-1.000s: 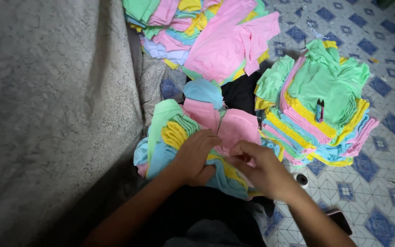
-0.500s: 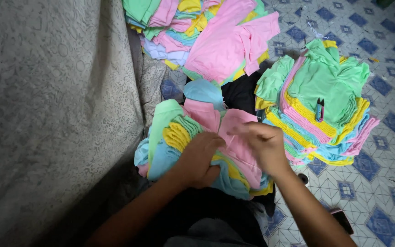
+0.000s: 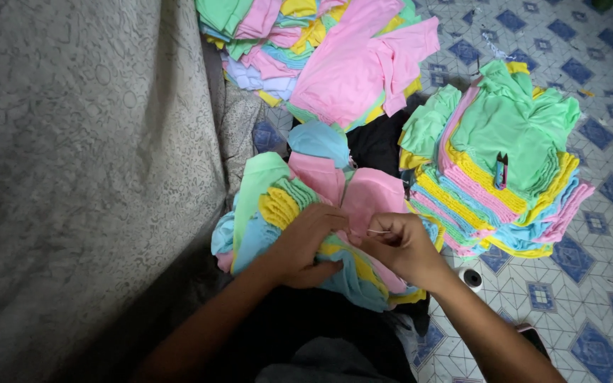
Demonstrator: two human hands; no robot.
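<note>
Both hands work the pink garment (image 3: 374, 202) on the lap pile: left hand (image 3: 306, 241) grips cloth, right hand (image 3: 399, 245) pinches a thread. One neat stack (image 3: 498, 170) looks done; a loose heap (image 3: 335, 50) remains.

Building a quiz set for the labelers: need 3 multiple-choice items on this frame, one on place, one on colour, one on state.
1. Where do the small thread snips lie?
A. on the green top of the stack at the right
B. on the tiled floor
C. in the left hand

2. What colour is the garment under both hands?
A. yellow
B. pink
C. black

3. What is the right hand doing?
A. lying flat and open
B. gripping the snips
C. pinching a thin white thread at the cloth

Key: 1 A, the snips rest on the green garment atop the right stack. 2 B, pink cloth shows between the left hand and the right. 3 C, its fingertips close on a thread.
</note>
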